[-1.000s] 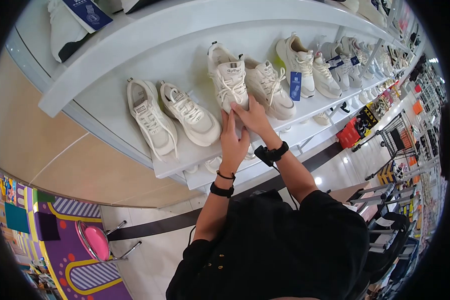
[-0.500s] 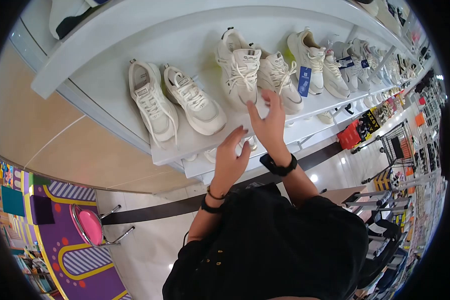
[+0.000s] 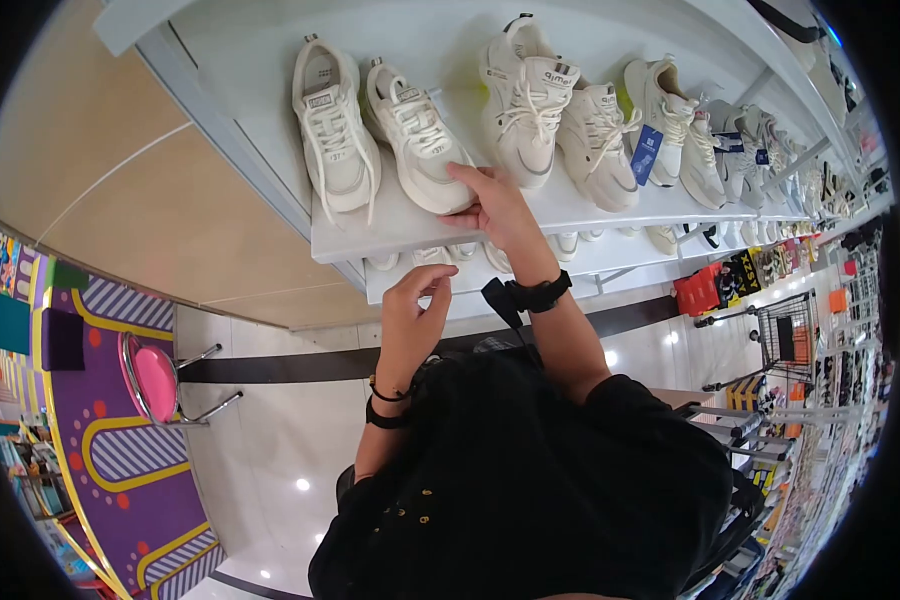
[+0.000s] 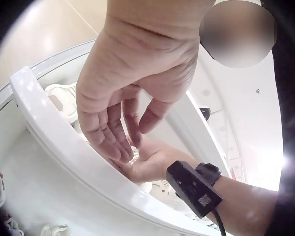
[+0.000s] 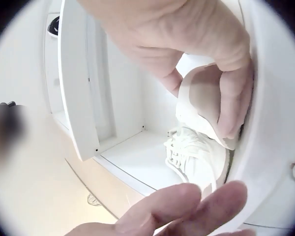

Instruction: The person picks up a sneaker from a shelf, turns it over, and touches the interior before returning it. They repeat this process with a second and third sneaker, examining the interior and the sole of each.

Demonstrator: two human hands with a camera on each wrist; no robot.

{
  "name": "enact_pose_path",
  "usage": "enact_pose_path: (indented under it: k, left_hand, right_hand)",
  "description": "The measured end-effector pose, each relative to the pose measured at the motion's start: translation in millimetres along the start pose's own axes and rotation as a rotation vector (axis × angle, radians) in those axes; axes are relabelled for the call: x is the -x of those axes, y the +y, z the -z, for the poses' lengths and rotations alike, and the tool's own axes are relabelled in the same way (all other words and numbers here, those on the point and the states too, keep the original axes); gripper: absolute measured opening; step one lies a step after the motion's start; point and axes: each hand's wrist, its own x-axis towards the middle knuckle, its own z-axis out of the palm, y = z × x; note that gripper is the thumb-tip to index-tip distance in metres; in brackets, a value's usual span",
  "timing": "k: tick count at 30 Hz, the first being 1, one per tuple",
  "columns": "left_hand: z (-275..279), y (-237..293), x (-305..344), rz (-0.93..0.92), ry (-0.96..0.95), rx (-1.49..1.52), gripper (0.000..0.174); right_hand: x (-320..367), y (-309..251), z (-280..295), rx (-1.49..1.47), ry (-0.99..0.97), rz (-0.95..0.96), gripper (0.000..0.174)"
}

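My right hand (image 3: 502, 208) grips the toe of a white lace-up shoe (image 3: 432, 178), thumb on the upper and fingers at the front edge. In the right wrist view the same hand (image 5: 191, 39) curls over the shoe's toe (image 5: 195, 96), beside its laced mate (image 5: 201, 160). The mate (image 3: 340, 155) stands to its left in the head view. Below the shelf edge, my left hand (image 3: 415, 312) hangs with loosely bent fingers, touching nothing. The left wrist view shows this hand (image 4: 137, 78) nearer the camera than my right.
Another white pair (image 3: 530, 125) stands on the shelf (image 3: 380, 238) to the right, followed by shoes with blue tags (image 3: 646, 155). More shoes are on a lower shelf. A pink chair (image 3: 156, 383) is at left, a shopping cart (image 3: 782, 340) at right.
My right hand has left the pair with tied laces, moved left, and taken hold of another shoe's toe. My left hand has drawn back from the shelf. The head view has shifted.
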Motion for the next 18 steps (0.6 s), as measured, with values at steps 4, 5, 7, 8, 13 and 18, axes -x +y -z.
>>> enact_pose_path:
  k: [4, 5, 7, 8, 13, 18]
  left_hand:
    - [7.7, -2.3, 4.1, -0.009, 0.015, -0.010, 0.017]
    - [11.0, -1.4, 3.4, -0.010, 0.019, -0.011, 0.017]
    - [17.1, 0.7, 3.1, 0.074, 0.046, -0.008, 0.019]
    - [19.5, -1.3, 0.5, 0.076, 0.045, -0.005, 0.019]
    - [29.4, -1.4, -5.4, -0.007, 0.108, 0.232, 0.050]
    - [41.4, 34.2, 2.5, -0.051, 0.138, 0.498, 0.114]
  right_hand:
    - [3.0, 6.2, 8.1, -0.020, 0.039, 0.017, 0.047]
    - [11.7, 3.7, 11.8, -0.092, 0.025, 0.040, 0.047]
    - [35.0, -6.5, 18.6, -0.162, 0.022, 0.072, 0.052]
    - [48.4, -14.2, 20.4, -0.159, 0.024, 0.071, 0.052]
    - [102.9, -32.2, 75.7, -0.049, 0.004, 0.220, 0.053]
    - [135.7, -39.3, 102.9, -0.264, -0.009, 0.088, 0.051]
